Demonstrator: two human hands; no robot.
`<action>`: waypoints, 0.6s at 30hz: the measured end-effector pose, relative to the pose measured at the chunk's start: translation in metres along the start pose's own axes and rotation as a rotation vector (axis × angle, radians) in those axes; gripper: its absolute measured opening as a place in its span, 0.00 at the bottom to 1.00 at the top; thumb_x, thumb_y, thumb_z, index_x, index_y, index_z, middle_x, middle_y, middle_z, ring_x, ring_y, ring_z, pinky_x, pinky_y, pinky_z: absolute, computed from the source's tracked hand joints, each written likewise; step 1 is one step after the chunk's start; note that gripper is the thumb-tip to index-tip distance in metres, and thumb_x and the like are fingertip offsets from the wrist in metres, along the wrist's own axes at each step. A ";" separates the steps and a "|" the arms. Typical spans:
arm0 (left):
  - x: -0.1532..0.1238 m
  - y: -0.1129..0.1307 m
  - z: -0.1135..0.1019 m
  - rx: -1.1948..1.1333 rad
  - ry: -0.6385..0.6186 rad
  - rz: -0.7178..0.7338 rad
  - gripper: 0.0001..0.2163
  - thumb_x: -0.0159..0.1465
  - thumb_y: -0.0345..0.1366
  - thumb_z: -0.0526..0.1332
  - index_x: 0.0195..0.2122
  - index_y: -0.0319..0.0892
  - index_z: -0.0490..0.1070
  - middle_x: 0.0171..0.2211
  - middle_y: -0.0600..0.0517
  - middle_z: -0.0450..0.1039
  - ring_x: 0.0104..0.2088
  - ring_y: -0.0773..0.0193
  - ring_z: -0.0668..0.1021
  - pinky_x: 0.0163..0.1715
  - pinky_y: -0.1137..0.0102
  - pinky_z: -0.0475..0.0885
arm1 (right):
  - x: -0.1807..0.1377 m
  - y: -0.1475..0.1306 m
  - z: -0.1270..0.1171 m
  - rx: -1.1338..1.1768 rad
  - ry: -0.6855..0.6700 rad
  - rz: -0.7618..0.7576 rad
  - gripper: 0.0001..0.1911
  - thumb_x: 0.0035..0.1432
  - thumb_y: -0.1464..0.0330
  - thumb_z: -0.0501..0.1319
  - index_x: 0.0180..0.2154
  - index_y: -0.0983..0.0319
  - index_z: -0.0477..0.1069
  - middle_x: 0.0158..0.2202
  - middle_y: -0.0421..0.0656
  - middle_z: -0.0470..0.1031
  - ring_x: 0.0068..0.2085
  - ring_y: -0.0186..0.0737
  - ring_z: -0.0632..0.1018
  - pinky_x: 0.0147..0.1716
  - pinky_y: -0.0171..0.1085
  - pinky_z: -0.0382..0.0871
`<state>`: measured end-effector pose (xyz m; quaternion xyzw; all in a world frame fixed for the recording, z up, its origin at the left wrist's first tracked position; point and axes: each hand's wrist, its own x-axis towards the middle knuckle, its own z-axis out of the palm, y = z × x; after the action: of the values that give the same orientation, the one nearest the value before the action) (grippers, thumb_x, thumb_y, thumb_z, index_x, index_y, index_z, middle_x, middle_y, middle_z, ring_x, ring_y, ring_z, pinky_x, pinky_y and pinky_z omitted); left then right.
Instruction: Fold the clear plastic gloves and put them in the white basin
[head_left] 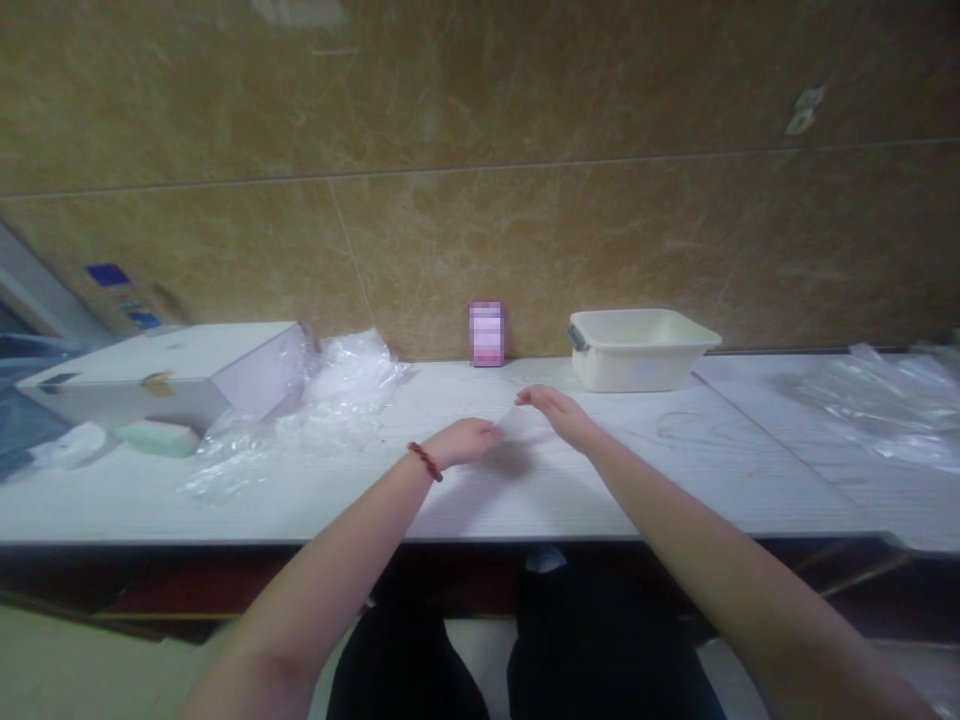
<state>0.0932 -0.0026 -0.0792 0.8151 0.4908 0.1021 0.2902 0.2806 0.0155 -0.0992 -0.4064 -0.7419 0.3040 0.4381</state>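
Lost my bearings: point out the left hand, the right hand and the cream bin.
Left hand [461, 442]: head view, back of hand.
Right hand [564, 416]: head view, back of hand.
Cream bin [637, 367]: head view, front wall.

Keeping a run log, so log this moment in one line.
left hand: at clear film | right hand: opposite side | cream tub: by wall | white box: at left

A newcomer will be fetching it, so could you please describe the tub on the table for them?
Along the brown wall runs a white table. Near that wall, just beyond the person's right hand, stands the cream tub, with a grey handle on its left end. Its open top sets it apart from the flat-topped white box at far left.
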 end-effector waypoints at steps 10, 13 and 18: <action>0.000 -0.003 -0.053 -1.287 -0.080 -0.012 0.10 0.57 0.31 0.52 0.37 0.35 0.68 0.37 0.44 0.71 0.39 0.62 0.72 0.40 0.64 0.65 | 0.039 -0.006 -0.007 0.873 -0.184 0.538 0.40 0.47 0.44 0.30 0.29 0.65 0.68 0.33 0.51 0.72 0.39 0.44 0.72 0.39 0.44 0.62; 0.010 -0.019 -0.052 -1.411 -0.066 -0.026 0.10 0.57 0.29 0.52 0.37 0.33 0.68 0.37 0.43 0.71 0.40 0.60 0.71 0.41 0.63 0.66 | 0.039 -0.003 0.000 0.946 -0.293 0.541 0.36 0.49 0.45 0.35 0.33 0.65 0.68 0.35 0.50 0.72 0.38 0.43 0.72 0.37 0.45 0.64; 0.027 -0.049 -0.032 -1.519 -0.036 -0.073 0.09 0.56 0.27 0.52 0.36 0.32 0.68 0.39 0.43 0.70 0.41 0.57 0.71 0.39 0.64 0.68 | 0.029 0.019 0.015 0.868 -0.344 0.505 0.14 0.49 0.65 0.56 0.39 0.62 0.66 0.40 0.46 0.70 0.35 0.36 0.74 0.35 0.37 0.67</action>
<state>0.0556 0.0494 -0.0849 0.3760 0.3076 0.3888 0.7829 0.2651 0.0482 -0.1093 -0.2980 -0.4882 0.7414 0.3510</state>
